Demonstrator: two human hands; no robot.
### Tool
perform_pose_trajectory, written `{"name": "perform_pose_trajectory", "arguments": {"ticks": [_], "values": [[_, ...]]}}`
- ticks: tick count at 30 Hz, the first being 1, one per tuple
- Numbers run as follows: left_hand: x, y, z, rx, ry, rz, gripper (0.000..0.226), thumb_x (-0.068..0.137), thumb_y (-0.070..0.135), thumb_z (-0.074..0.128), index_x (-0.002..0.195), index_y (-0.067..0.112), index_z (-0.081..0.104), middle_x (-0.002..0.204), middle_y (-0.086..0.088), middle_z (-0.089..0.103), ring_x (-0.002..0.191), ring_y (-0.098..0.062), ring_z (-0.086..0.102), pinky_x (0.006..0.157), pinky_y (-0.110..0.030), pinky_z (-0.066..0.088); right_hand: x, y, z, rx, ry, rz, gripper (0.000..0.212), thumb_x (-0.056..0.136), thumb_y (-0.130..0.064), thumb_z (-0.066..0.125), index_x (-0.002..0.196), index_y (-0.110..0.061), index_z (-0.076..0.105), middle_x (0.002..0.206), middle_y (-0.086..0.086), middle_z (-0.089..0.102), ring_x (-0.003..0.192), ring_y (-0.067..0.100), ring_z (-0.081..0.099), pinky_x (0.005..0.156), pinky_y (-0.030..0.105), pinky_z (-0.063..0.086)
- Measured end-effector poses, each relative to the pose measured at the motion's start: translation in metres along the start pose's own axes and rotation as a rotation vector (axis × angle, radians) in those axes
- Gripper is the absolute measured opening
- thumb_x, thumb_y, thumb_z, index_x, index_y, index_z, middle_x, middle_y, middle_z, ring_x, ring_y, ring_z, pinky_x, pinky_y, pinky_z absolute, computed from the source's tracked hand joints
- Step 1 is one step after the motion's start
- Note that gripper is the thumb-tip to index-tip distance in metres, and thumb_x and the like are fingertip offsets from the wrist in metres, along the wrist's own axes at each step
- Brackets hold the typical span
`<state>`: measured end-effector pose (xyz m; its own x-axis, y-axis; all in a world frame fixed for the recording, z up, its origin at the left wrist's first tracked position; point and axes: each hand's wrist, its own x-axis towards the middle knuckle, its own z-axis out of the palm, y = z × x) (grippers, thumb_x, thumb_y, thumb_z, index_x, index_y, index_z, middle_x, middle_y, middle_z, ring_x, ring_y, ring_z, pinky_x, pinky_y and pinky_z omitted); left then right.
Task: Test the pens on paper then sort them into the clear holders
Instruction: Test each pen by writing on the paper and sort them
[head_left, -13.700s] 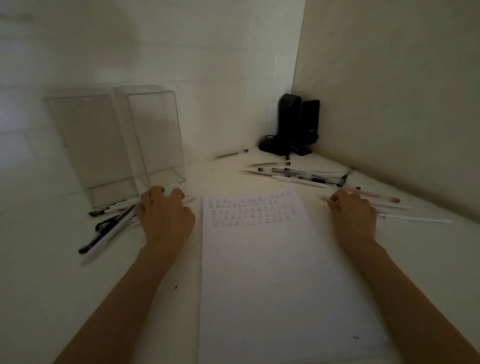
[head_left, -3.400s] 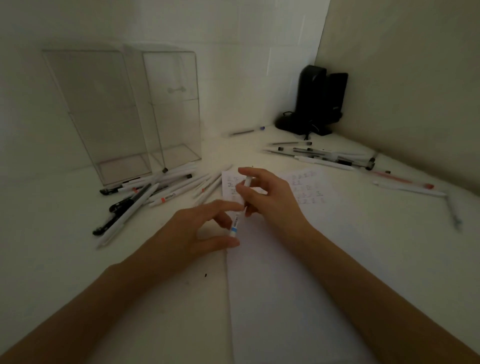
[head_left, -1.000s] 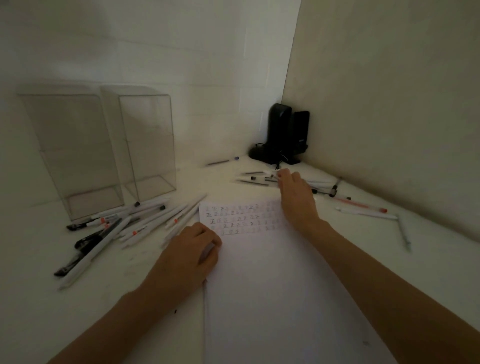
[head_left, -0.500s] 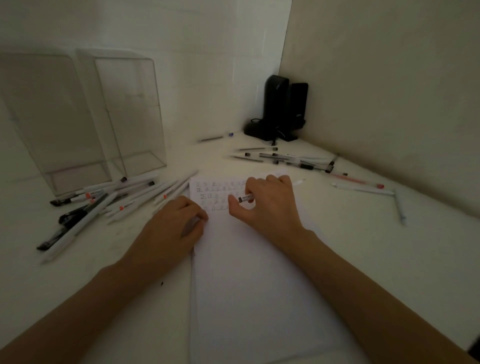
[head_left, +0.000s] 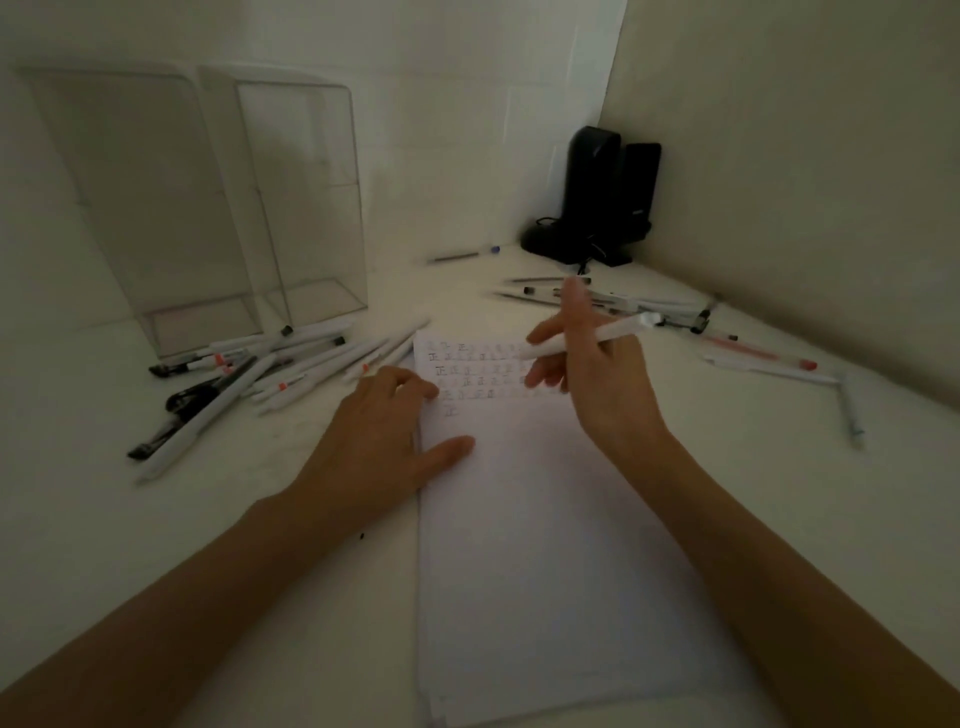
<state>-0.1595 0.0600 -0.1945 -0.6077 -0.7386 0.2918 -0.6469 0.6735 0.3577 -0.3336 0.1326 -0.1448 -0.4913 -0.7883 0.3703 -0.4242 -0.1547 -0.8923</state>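
Fingers (head_left: 574, 312) of the right hand (head_left: 597, 384) pinch a slim white plastic pen (head_left: 618, 330) between the thumb and the lower fingers, with the index finger raised straight, clear of the barrel. The pen is held roughly level above the white paper sheet (head_left: 530, 545), over the rows of small test marks (head_left: 467, 370). Whether its tip is out cannot be told. The left hand (head_left: 374, 447) rests on the sheet's left edge and holds nothing. Its fingers are loosely bent with the tips on the paper, and its thumb lies spread flat.

Risks, as judged:
- **Slip:** The pinch looks light, so the pen may slip and roll among the others.
- **Mix-up:** The scattered white and black pens (head_left: 270, 371) lie just beside the sheet, and a further row of pens (head_left: 623, 304) lies near its far right corner. A tested pen laid down could be confused with untested ones.
- **Sheet movement:** If the left hand lifts, the sheet may slide under a stroke.
- **Light:** It is dim, so faint ink may be misjudged.

The two tall clear plastic holders (head_left: 306, 197) stand at far left and appear empty. The surface is a white tabletop (head_left: 156, 561) set in a corner of pale walls. A pair of black speakers (head_left: 608, 197) stands in that corner.
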Motion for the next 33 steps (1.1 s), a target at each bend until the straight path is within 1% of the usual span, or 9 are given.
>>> {"name": "perform_pose_trajectory", "arguments": {"ticks": [2, 6, 8, 11, 13, 18, 22, 28, 33], "values": [[0.0, 0.0, 0.0, 0.001, 0.002, 0.011, 0.064, 0.078, 0.062, 0.051, 0.128, 0.023, 0.044, 0.13, 0.004, 0.041, 0.119, -0.012, 0.035, 0.097, -0.023, 0.026, -0.001, 0.0, 0.008, -0.028, -0.114, 0.081, 0.045, 0.089, -0.053, 0.046, 0.079, -0.014, 0.067, 0.066, 0.005, 0.07, 0.06, 0.012, 0.064, 0.061, 0.025, 0.052], [0.0, 0.001, 0.001, 0.008, -0.016, 0.005, 0.065, 0.078, 0.064, 0.049, 0.129, 0.024, 0.043, 0.13, 0.004, 0.041, 0.119, -0.012, 0.036, 0.1, -0.025, 0.026, 0.004, 0.003, 0.03, -0.182, -0.184, 0.07, 0.022, 0.084, -0.031, 0.067, 0.075, -0.014, 0.057, 0.057, 0.001, 0.065, 0.052, 0.006, 0.059, 0.059, 0.027, 0.05], [0.0, 0.001, 0.0, 0.007, -0.027, -0.005, 0.065, 0.078, 0.064, 0.049, 0.129, 0.025, 0.043, 0.13, 0.004, 0.04, 0.119, -0.013, 0.036, 0.101, -0.026, 0.026, 0.006, 0.007, 0.038, -0.137, -0.167, 0.086, 0.02, 0.083, -0.018, 0.065, 0.072, -0.013, 0.049, 0.055, 0.004, 0.061, 0.052, 0.01, 0.057, 0.058, 0.031, 0.049], [0.0, 0.0, 0.0, -0.003, -0.03, 0.004, 0.064, 0.078, 0.063, 0.049, 0.13, 0.025, 0.042, 0.131, 0.002, 0.038, 0.121, -0.014, 0.034, 0.102, -0.027, 0.025, 0.007, 0.014, 0.042, -0.14, -0.112, 0.044, 0.029, 0.078, -0.009, 0.063, 0.062, -0.014, 0.039, 0.054, 0.001, 0.043, 0.047, 0.003, 0.039, 0.047, 0.014, 0.035], [0.0, 0.0, 0.0, -0.009, -0.053, -0.011, 0.067, 0.078, 0.064, 0.048, 0.132, 0.026, 0.04, 0.137, 0.0, 0.034, 0.127, -0.017, 0.029, 0.106, -0.029, 0.021, 0.006, 0.019, 0.042, -0.14, -0.11, 0.019, 0.033, 0.076, -0.005, 0.062, 0.059, -0.014, 0.034, 0.053, -0.003, 0.033, 0.044, 0.002, 0.032, 0.043, 0.011, 0.028], [-0.003, 0.004, 0.0, 0.015, -0.054, -0.029, 0.083, 0.069, 0.075, 0.022, 0.136, 0.028, 0.035, 0.143, -0.003, 0.028, 0.132, -0.018, 0.023, 0.106, -0.029, 0.017, 0.006, 0.025, 0.044, -0.09, -0.155, 0.018, 0.023, 0.076, -0.003, 0.06, 0.063, -0.006, 0.041, 0.048, 0.005, 0.043, 0.038, 0.005, 0.042, 0.041, 0.016, 0.031], [-0.002, 0.005, 0.0, 0.026, -0.068, -0.043, 0.072, 0.079, 0.071, 0.033, 0.137, 0.029, 0.033, 0.145, -0.004, 0.026, 0.133, -0.019, 0.022, 0.107, -0.03, 0.017, 0.006, 0.026, 0.047, -0.114, -0.185, -0.012, 0.022, 0.076, -0.002, 0.059, 0.063, -0.004, 0.041, 0.05, 0.005, 0.042, 0.041, 0.006, 0.042, 0.04, 0.016, 0.031], [-0.001, 0.004, 0.0, 0.017, -0.086, -0.055, 0.081, 0.069, 0.075, 0.028, 0.137, 0.03, 0.033, 0.145, -0.003, 0.026, 0.133, -0.019, 0.021, 0.107, -0.03, 0.015, 0.007, 0.024, 0.046, -0.151, -0.154, -0.04, 0.028, 0.078, -0.001, 0.058, 0.062, -0.01, 0.037, 0.052, -0.002, 0.032, 0.041, 0.001, 0.035, 0.039, 0.01, 0.027], [-0.001, 0.004, -0.001, 0.015, -0.092, -0.049, 0.073, 0.078, 0.072, 0.036, 0.137, 0.029, 0.033, 0.145, -0.003, 0.026, 0.133, -0.019, 0.021, 0.108, -0.031, 0.015, 0.006, 0.024, 0.048, -0.162, -0.158, -0.04, 0.032, 0.076, -0.003, 0.059, 0.058, -0.013, 0.034, 0.052, -0.003, 0.031, 0.043, 0.003, 0.033, 0.04, 0.011, 0.027]]}}
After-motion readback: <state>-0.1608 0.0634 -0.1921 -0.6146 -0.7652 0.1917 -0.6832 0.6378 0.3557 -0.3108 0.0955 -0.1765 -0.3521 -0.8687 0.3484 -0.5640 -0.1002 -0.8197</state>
